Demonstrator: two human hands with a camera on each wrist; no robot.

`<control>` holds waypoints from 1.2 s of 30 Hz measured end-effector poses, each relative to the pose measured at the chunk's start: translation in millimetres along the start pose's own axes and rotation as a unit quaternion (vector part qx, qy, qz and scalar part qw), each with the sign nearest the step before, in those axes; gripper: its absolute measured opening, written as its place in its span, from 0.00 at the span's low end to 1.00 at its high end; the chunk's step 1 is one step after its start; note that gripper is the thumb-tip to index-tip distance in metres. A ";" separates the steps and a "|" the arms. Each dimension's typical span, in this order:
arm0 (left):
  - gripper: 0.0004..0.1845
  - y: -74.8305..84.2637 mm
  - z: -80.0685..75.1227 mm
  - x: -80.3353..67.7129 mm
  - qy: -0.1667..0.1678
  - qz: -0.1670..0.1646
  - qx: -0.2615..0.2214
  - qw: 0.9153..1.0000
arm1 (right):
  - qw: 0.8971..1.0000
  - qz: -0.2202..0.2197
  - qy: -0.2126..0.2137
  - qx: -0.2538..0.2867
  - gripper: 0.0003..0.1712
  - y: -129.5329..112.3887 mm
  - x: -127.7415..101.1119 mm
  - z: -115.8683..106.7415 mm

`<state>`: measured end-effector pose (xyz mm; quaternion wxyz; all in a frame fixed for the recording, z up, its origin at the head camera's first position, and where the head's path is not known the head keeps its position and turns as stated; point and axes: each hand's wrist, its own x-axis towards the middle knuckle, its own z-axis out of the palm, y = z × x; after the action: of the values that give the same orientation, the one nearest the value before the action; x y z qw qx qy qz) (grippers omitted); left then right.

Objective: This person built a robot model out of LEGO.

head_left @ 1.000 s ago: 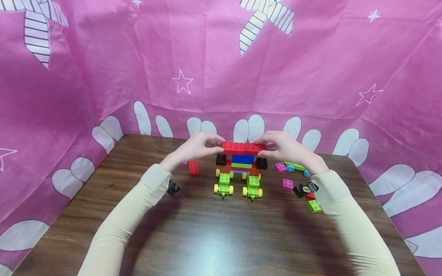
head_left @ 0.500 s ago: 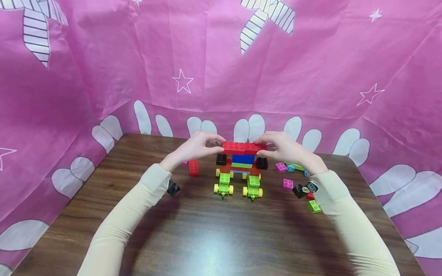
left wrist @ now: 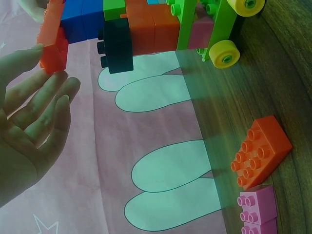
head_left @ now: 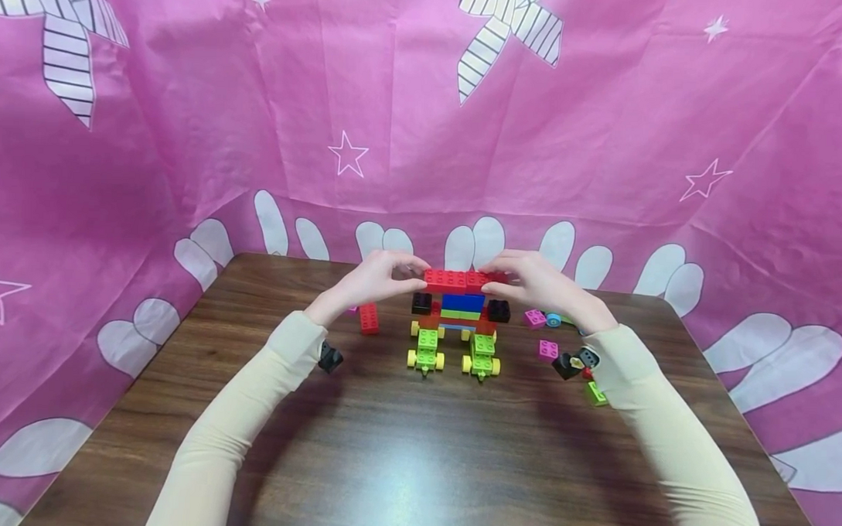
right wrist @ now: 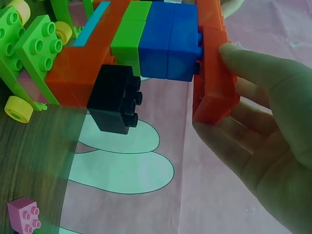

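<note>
On the brown desk stands a brick model on yellow wheels, topped by a row of red bricks. The left hand pinches the row's left end, its fingers curled beside and under the end brick. The right hand pinches the right end, thumb on top and fingers beneath. Blue bricks sit directly under the red row, with a black brick at either side. A loose red brick lies just left of the model.
</note>
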<state>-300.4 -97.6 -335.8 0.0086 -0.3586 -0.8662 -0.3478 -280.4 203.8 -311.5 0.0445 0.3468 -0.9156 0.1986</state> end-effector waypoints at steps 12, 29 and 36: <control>0.18 -0.2 0.2 1.0 -0.001 -0.002 -0.001 1.000 | 1.000 -0.017 0.015 -0.004 0.21 -1.4 0.1 1.5; 0.18 -0.9 1.2 1.7 -0.002 -0.002 0.004 1.000 | 0.999 -0.035 0.016 -0.029 0.23 -5.0 2.7 0.7; 0.18 -1.3 1.5 2.0 0.001 0.005 0.007 1.000 | 0.999 -0.039 0.010 -0.030 0.23 -5.3 3.7 -0.4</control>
<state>-302.4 -96.1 -337.2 0.0137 -0.3629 -0.8666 -0.3424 -279.7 198.0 -308.5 0.0716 0.3791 -0.9063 0.1726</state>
